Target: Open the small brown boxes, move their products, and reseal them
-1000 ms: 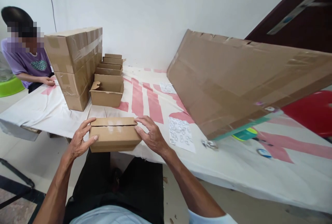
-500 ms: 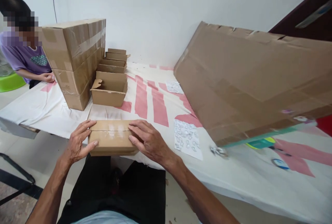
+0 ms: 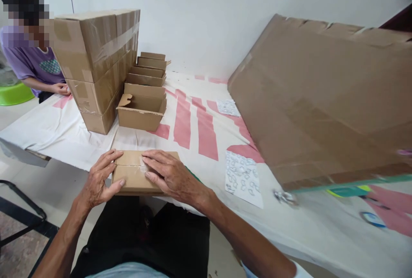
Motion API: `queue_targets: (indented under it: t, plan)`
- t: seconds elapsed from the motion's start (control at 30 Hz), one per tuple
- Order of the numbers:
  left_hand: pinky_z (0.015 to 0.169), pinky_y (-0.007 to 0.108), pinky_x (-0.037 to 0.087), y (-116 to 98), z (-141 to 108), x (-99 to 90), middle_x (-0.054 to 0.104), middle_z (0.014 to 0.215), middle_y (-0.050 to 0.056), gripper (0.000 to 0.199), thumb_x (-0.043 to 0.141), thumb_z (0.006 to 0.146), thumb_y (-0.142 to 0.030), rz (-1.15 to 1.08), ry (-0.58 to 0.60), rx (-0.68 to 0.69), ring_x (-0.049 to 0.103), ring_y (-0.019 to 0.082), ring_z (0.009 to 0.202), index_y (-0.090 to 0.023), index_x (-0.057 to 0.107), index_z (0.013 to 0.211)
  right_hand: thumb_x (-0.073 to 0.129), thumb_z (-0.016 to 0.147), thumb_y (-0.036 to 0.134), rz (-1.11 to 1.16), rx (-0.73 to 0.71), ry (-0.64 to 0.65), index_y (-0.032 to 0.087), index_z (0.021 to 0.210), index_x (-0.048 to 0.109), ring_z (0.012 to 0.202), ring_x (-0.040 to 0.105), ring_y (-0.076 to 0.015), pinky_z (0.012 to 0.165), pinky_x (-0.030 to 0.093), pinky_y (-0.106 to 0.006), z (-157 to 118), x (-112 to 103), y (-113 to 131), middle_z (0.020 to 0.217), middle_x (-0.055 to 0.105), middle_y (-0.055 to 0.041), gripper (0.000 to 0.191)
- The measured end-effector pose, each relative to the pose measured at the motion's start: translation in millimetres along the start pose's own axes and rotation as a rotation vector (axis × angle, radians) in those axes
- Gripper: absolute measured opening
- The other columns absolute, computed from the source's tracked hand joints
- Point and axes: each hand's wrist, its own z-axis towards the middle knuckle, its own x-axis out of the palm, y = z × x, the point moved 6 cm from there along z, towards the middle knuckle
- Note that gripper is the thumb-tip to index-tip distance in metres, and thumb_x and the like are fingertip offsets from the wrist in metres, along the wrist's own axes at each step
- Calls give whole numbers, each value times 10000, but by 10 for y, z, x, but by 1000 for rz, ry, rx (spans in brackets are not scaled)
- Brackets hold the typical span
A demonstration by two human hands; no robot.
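A small closed cardboard box (image 3: 128,179) lies at the near edge of the table, a strip of clear tape (image 3: 143,165) across its lid seam. My left hand (image 3: 102,177) holds the left end of this box, thumb on the lid and fingers toward the far corner. Outstretched over the lid's right half, my right hand (image 3: 169,174) touches the tape with its fingers. It hides much of the box's right side. Just behind stands an open cardboard box (image 3: 140,118) with its flaps up.
Taped cartons (image 3: 99,50) are stacked at the left, with more open boxes (image 3: 146,76) beside them. A big cardboard sheet (image 3: 322,106) leans at the right. A printed paper (image 3: 243,179) and a tape roll (image 3: 372,219) lie on the tablecloth (image 3: 206,183). A person (image 3: 35,55) sits at far left.
My right hand has slid left along the lid, from the box's right end to the middle tape. The left hand keeps its hold. The view has turned slightly left.
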Motion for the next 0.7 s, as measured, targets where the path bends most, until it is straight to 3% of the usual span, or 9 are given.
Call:
queue_targets:
  t: [0.3,0.47,0.7]
  plan:
    - [1230,539,437,5,-39,34,581,1546,150,227,701,945,-344,-83,26,-118,518,351,1471,-237,697,1145,546,1052,225,71,13,-120,245,1252,722,1193,687,-261,1040,579,-479,-103,-41,36,1266,737,-117,267]
    - [1178,494,486,7,-23,37,516,1579,176,445,748,930,-423,-138,70,-174,547,343,1431,-235,650,1321,567,1042,213,11,41,-185,250,1127,756,1109,690,-255,968,572,-446,-104,-125,78,1184,746,-108,211]
    - [1199,529,460,-40,48,21,498,1566,192,582,793,893,-487,-155,81,-170,494,365,1472,-219,605,1374,576,1025,201,-149,88,-124,205,1112,760,1180,648,-303,997,548,-489,-9,-73,122,1267,713,-142,203]
